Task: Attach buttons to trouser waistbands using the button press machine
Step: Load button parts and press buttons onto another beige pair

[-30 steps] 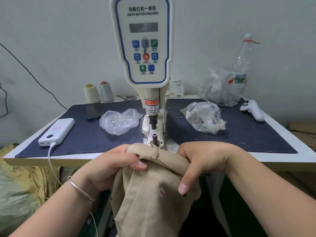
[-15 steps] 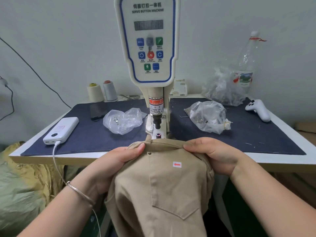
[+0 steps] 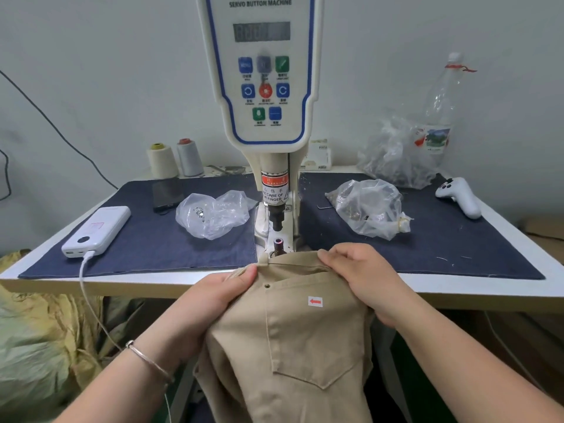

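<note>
Tan trousers (image 3: 293,337) hang over the table's front edge, back pocket and a small red-arrow sticker (image 3: 315,301) facing me. My left hand (image 3: 213,297) grips the waistband's left end. My right hand (image 3: 363,279) pinches the waistband's top edge on the right. The waistband lies just in front of the lower die (image 3: 278,243) of the white servo button machine (image 3: 268,87). The punch (image 3: 276,219) hangs above the die with a gap between them. A small metal rivet (image 3: 268,286) shows below the waistband.
Two clear plastic bags with small metal parts lie on the blue cloth: left bag (image 3: 213,213), right bag (image 3: 370,209). A white power bank (image 3: 97,230) with cable, a phone (image 3: 167,193), thread cones (image 3: 175,158), a bottle (image 3: 439,108) and a white controller (image 3: 459,196) stand around.
The trousers were turned over and spread, so the back pocket and sticker now face me. Both hands moved the waistband up toward the die. The view came closer.
</note>
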`<action>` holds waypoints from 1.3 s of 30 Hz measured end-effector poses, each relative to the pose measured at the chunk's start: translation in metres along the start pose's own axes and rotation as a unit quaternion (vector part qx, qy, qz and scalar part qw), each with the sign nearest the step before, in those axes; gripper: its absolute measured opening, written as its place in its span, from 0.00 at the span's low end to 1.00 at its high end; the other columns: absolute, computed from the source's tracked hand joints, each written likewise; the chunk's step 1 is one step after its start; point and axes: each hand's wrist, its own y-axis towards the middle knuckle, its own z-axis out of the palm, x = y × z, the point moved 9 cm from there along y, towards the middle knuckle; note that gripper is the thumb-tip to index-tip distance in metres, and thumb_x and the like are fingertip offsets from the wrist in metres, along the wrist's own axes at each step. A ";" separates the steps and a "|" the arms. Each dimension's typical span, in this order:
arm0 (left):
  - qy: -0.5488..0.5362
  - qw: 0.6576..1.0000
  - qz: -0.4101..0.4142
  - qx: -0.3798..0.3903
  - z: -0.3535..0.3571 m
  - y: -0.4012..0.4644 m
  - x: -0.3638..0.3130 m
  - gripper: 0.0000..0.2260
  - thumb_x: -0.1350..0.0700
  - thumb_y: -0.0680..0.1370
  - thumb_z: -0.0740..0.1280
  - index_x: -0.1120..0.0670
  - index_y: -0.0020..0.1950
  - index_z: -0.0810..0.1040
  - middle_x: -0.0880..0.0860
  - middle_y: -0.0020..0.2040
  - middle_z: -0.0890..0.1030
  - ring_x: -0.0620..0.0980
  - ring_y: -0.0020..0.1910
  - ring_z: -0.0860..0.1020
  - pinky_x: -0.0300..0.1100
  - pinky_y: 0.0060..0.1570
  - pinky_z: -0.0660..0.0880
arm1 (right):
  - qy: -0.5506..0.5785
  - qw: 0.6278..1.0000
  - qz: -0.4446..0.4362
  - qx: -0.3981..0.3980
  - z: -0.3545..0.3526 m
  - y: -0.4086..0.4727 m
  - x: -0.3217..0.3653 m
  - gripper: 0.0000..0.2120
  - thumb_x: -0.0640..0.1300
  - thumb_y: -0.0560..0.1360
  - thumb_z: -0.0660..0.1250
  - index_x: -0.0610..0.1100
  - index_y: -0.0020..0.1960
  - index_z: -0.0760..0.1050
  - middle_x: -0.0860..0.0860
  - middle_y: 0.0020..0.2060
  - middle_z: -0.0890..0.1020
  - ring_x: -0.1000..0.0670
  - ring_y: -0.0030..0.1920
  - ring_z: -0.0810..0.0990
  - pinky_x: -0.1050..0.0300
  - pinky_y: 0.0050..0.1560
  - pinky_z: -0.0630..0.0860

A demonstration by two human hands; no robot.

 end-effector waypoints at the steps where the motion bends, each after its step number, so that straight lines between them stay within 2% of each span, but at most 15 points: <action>1: 0.023 1.000 -0.002 -0.005 -0.003 -0.001 0.000 0.19 0.40 0.76 0.66 0.54 0.40 0.86 0.51 0.37 0.86 0.43 0.33 0.82 0.33 0.32 0.74 | -0.018 1.000 -0.016 -0.019 -0.002 0.002 0.002 0.20 0.49 0.79 0.66 0.36 0.35 0.71 0.49 0.29 0.68 0.54 0.31 0.65 0.62 0.31 0.62; 5: 0.130 0.988 0.043 -0.066 -0.021 0.001 -0.002 0.26 0.38 0.80 0.61 0.60 0.38 0.79 0.54 0.35 0.81 0.47 0.34 0.76 0.43 0.41 0.70 | -0.100 0.988 -0.097 -0.067 0.001 0.005 0.007 0.19 0.48 0.79 0.64 0.39 0.33 0.68 0.52 0.26 0.68 0.56 0.29 0.65 0.61 0.33 0.62; 9: 0.256 0.957 0.054 -0.124 -0.033 0.004 -0.009 0.29 0.37 0.81 0.56 0.63 0.37 0.70 0.51 0.33 0.69 0.47 0.33 0.68 0.45 0.39 0.64 | -0.106 0.981 -0.139 -0.088 0.003 0.006 0.002 0.14 0.50 0.79 0.63 0.45 0.37 0.70 0.56 0.24 0.71 0.58 0.27 0.69 0.67 0.31 0.64; 11: 0.231 0.966 0.039 -0.107 -0.034 0.003 -0.008 0.27 0.34 0.79 0.58 0.57 0.36 0.66 0.50 0.32 0.67 0.47 0.31 0.66 0.45 0.38 0.62 | -0.077 0.986 -0.125 -0.076 0.004 0.010 -0.002 0.13 0.51 0.78 0.65 0.45 0.39 0.71 0.56 0.21 0.68 0.57 0.24 0.65 0.66 0.29 0.63; 14: 0.131 0.989 0.000 -0.074 -0.039 0.003 0.001 0.29 0.32 0.76 0.60 0.59 0.37 0.75 0.52 0.34 0.74 0.50 0.32 0.72 0.43 0.39 0.67 | 0.054 0.997 -0.054 -0.002 0.011 0.013 -0.009 0.14 0.56 0.70 0.72 0.47 0.42 0.74 0.56 0.25 0.74 0.58 0.26 0.67 0.67 0.28 0.63; 16: 0.067 0.996 -0.022 -0.052 -0.040 0.008 0.005 0.28 0.33 0.77 0.61 0.56 0.38 0.86 0.51 0.38 0.85 0.50 0.33 0.82 0.37 0.37 0.74 | 0.167 0.982 -0.010 0.086 0.021 0.011 -0.010 0.17 0.51 0.63 0.77 0.47 0.46 0.76 0.51 0.33 0.81 0.57 0.28 0.75 0.66 0.27 0.69; 19: 0.013 1.000 0.010 0.002 -0.037 0.014 0.008 0.25 0.42 0.81 0.60 0.50 0.31 0.87 0.48 0.30 0.84 0.39 0.28 0.81 0.28 0.25 0.72 | 0.203 0.970 -0.008 0.132 0.024 0.009 -0.004 0.18 0.41 0.63 0.77 0.44 0.49 0.75 0.45 0.38 0.83 0.51 0.34 0.80 0.62 0.32 0.76; 21: 0.041 0.999 0.002 0.012 -0.041 0.012 0.014 0.23 0.49 0.85 0.57 0.52 0.35 0.83 0.47 0.23 0.80 0.35 0.24 0.79 0.25 0.25 0.70 | 0.153 0.982 -0.030 0.108 0.022 0.010 0.000 0.12 0.38 0.68 0.75 0.43 0.48 0.75 0.43 0.37 0.82 0.50 0.35 0.78 0.62 0.35 0.75; 23: -0.017 0.998 -0.005 0.054 -0.033 0.016 0.017 0.18 0.49 0.83 0.64 0.62 0.48 0.84 0.59 0.40 0.86 0.47 0.39 0.84 0.32 0.39 0.79 | 0.115 0.988 -0.051 0.087 0.022 0.010 0.001 0.07 0.39 0.73 0.73 0.42 0.47 0.75 0.41 0.36 0.80 0.49 0.35 0.76 0.61 0.36 0.72; 25: -0.101 0.990 0.002 0.103 -0.031 0.010 0.017 0.19 0.46 0.76 0.71 0.60 0.57 0.85 0.63 0.55 0.84 0.57 0.51 0.83 0.42 0.47 0.82 | 0.094 0.990 -0.066 0.078 0.023 0.010 0.000 0.05 0.42 0.75 0.71 0.42 0.46 0.75 0.39 0.34 0.79 0.49 0.34 0.72 0.59 0.36 0.69; 28: -0.106 0.991 0.025 0.084 -0.046 0.017 0.011 0.12 0.50 0.74 0.68 0.51 0.52 0.88 0.57 0.51 0.86 0.51 0.48 0.86 0.37 0.40 0.81 | 0.067 0.994 -0.083 0.023 0.005 0.019 -0.002 0.07 0.43 0.76 0.69 0.41 0.42 0.76 0.48 0.30 0.78 0.54 0.31 0.73 0.62 0.36 0.70; 30: -0.087 0.994 0.037 0.052 -0.060 0.021 0.005 0.14 0.49 0.70 0.71 0.52 0.53 0.87 0.57 0.50 0.87 0.52 0.47 0.86 0.37 0.39 0.81 | 0.018 0.990 -0.086 -0.109 -0.033 0.031 -0.009 0.08 0.44 0.76 0.69 0.42 0.40 0.77 0.50 0.29 0.79 0.51 0.32 0.76 0.53 0.38 0.75; 32: -0.046 0.997 0.055 0.039 -0.070 0.025 0.003 0.18 0.46 0.72 0.75 0.56 0.56 0.86 0.61 0.53 0.86 0.57 0.51 0.85 0.41 0.44 0.82 | -0.117 0.949 -0.086 -0.279 -0.080 0.036 -0.014 0.08 0.45 0.76 0.69 0.44 0.39 0.76 0.50 0.31 0.80 0.46 0.36 0.78 0.50 0.40 0.75; 34: -0.010 0.998 0.061 0.021 -0.075 0.028 0.000 0.25 0.39 0.68 0.76 0.57 0.55 0.85 0.63 0.52 0.85 0.58 0.49 0.85 0.43 0.46 0.82 | -0.236 0.898 -0.096 -0.358 -0.105 0.041 -0.011 0.06 0.42 0.75 0.67 0.45 0.39 0.76 0.49 0.34 0.80 0.43 0.38 0.77 0.52 0.39 0.71; 39: 0.014 0.998 0.067 -0.015 -0.081 0.048 -0.013 0.29 0.38 0.65 0.78 0.64 0.48 0.83 0.60 0.46 0.84 0.55 0.44 0.81 0.49 0.51 0.75 | -0.515 0.821 -0.058 -0.239 -0.098 0.105 -0.032 0.14 0.37 0.77 0.59 0.44 0.57 0.79 0.48 0.55 0.80 0.44 0.57 0.72 0.51 0.54 0.69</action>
